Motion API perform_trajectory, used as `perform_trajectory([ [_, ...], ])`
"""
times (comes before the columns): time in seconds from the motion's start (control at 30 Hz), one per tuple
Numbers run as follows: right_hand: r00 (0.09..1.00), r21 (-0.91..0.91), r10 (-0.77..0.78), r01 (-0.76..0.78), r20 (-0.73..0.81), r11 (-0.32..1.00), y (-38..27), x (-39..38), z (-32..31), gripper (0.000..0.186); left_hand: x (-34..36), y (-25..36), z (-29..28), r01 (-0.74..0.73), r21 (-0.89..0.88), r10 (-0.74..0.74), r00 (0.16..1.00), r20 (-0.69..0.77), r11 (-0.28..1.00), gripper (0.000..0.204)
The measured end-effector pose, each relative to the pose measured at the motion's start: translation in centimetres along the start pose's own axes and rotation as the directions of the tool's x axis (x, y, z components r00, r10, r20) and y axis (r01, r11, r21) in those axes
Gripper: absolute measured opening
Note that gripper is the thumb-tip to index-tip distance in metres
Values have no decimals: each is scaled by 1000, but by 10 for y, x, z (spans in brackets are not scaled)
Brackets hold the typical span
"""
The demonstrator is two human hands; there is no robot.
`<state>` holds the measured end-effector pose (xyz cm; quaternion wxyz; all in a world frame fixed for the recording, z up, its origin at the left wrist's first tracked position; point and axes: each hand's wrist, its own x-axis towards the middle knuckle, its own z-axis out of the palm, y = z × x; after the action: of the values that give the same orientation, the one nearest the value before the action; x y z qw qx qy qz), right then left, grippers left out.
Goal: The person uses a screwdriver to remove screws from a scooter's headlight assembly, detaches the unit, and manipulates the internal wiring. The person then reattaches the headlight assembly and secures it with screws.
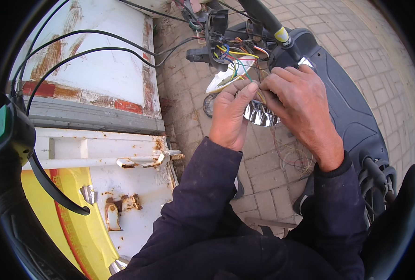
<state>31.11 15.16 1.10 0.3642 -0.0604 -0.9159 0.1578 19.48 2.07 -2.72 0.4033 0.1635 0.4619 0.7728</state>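
Observation:
My left hand (233,112) is closed, thumb pressed to forefinger, on a thin wire that reaches it from the colored wires (238,53) above. My right hand (303,100) meets it there, its fingertips pinched at the same spot. The exact piece between the fingertips is too small to make out. Below the fingers is a shiny chrome lamp reflector (262,116), partly hidden by both hands; whether the left fingers also support it, I cannot tell. Behind the wires lies a white pointed plastic panel (226,77). The wires come out of an opened black plastic housing (216,35).
On the right stretches a dark vehicle body panel (345,88), with a black tube (266,18) above it. At left stands a white, rusty metal body (95,51), crossed by black cables (88,31). Loose thin wires (297,161) hang over the paving bricks (263,179).

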Motion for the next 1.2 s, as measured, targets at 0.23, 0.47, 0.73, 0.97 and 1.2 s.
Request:
perform_trajectory([
  [0.23,999,-23,-32,32,-14,999,3,1,-2,18,0,2,2,-12,-8,12,998,59,1000,22],
  [0.47,1000,-36,6,-6,-15,999,11,0,-7,15,2,7,-2,3,38,-4,1000,21,999,24],
  [0.73,966,253,236,-255,103,933,13,-3,-19,11,0,9,3,-5,71,4,1000,9,997,15],
  [0.97,934,366,309,-354,177,861,6,0,-21,16,-2,10,-1,38,128,-47,996,70,991,20],
  [1.2,909,368,375,-416,181,832,3,0,-12,22,-2,3,-4,-11,294,-30,990,134,956,24],
])
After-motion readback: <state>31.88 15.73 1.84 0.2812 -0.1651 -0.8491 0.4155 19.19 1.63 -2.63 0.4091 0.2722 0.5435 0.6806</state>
